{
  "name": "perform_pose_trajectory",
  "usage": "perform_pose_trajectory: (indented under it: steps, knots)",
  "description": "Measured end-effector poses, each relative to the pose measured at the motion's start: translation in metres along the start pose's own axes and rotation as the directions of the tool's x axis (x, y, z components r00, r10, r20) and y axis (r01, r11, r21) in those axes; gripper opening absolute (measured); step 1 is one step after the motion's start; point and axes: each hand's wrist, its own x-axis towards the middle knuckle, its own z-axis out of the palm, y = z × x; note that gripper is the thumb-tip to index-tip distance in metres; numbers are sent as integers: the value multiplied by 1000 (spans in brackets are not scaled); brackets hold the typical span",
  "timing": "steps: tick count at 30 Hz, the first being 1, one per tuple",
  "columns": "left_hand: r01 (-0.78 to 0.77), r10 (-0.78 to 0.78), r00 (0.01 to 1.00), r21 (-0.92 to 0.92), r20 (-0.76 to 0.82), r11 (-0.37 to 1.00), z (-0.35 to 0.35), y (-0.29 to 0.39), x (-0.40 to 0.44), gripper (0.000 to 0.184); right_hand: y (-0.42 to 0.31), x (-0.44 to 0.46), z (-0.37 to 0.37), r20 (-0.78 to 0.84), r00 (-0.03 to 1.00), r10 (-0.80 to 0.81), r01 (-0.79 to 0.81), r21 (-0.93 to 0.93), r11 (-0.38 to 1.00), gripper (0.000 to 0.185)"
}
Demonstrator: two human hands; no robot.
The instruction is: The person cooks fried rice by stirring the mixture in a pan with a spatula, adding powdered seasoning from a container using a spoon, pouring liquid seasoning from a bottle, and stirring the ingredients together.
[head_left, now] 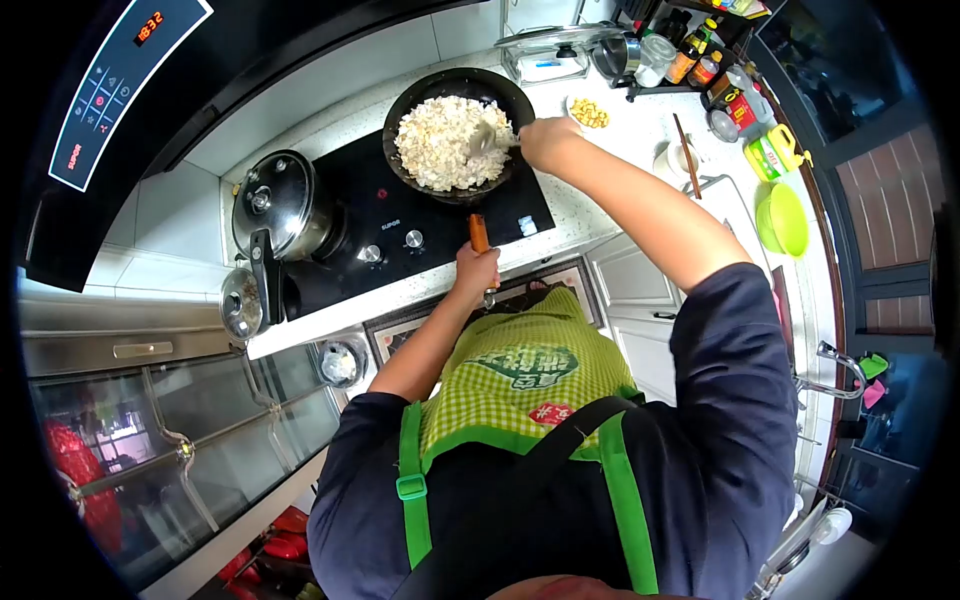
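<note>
A black wok [396,92] sits on the glass cooktop, filled with pale, finely chopped food [447,143]. My left hand [478,268] is closed around the wok's wooden handle [479,234], at the counter's front edge. Over the wok's right rim, my right hand [549,144] grips a spatula [484,140], whose greyish head is in the food. The exact shape of that head is blurred. Just beyond my right hand is a small dish of yellow pieces [588,112].
On the cooktop [340,180] to the left stands a lidded pressure cooker [275,205]. A glass lid [243,303] lies near the left counter end. Rightward are sauce bottles [690,60], a white cup with chopsticks [680,160], an oil jug [775,153] and a green bowl [782,220].
</note>
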Motion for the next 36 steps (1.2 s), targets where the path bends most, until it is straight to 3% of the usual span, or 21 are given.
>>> perform_pose_trajectory:
  steps: [2,4,6,8,9,10,12,16,20,22,24,26,28,31,33,36]
  knots:
    - [10,-10,1000,7,6,1000,-4,5,-3,16,1,14,-2,-116,988,99,-98,17,995,30]
    - [27,-27,1000,5,-2,1000,-8,4,-6,16,9,11,-14,-129,987,98,-91,61,994,28]
    - [22,-23,999,42,22,999,-6,4,-5,12,12,27,5,-105,984,143,-105,305,947,27]
    - [15,-15,1000,22,9,1000,-5,3,-2,12,1,47,33,-125,981,-146,180,330,927,31]
    - [32,-32,999,41,-2,999,-3,4,-2,13,-8,75,63,-74,989,-128,147,420,896,35]
    - [51,-51,999,58,-16,997,-3,6,-3,13,-14,95,103,-212,975,-69,160,452,877,36]
    - [60,-60,998,42,-12,997,-3,7,-7,15,-21,47,64,-133,981,138,-69,424,903,29]
    - [49,-50,999,20,14,999,-7,6,-3,16,-11,23,15,-154,975,159,-123,223,967,29]
    - [57,-57,998,-6,6,998,-5,-2,4,18,-17,23,29,-158,986,45,-7,235,972,31]
    - [56,-56,998,2,3,998,-5,-3,2,19,-37,33,41,-116,988,98,-66,253,965,30]
    - [43,-43,999,13,3,999,-5,1,3,20,-38,43,41,-165,981,98,-69,173,982,27]
    - [39,-39,999,43,-2,998,-8,1,0,21,-26,38,22,-201,973,115,-68,228,971,26]
    - [41,-41,999,21,-15,999,-8,4,-3,20,-11,42,19,-79,997,-22,29,90,996,25]
    - [45,-44,999,7,-23,999,-5,0,-2,19,-18,39,24,-32,999,12,-7,164,986,26]
    - [32,-31,999,17,-23,999,-4,1,2,21,-18,41,17,-73,986,148,-133,181,975,28]
    - [57,-56,998,24,-30,998,-5,-1,2,21,-2,26,-6,-59,993,106,-101,83,991,28]
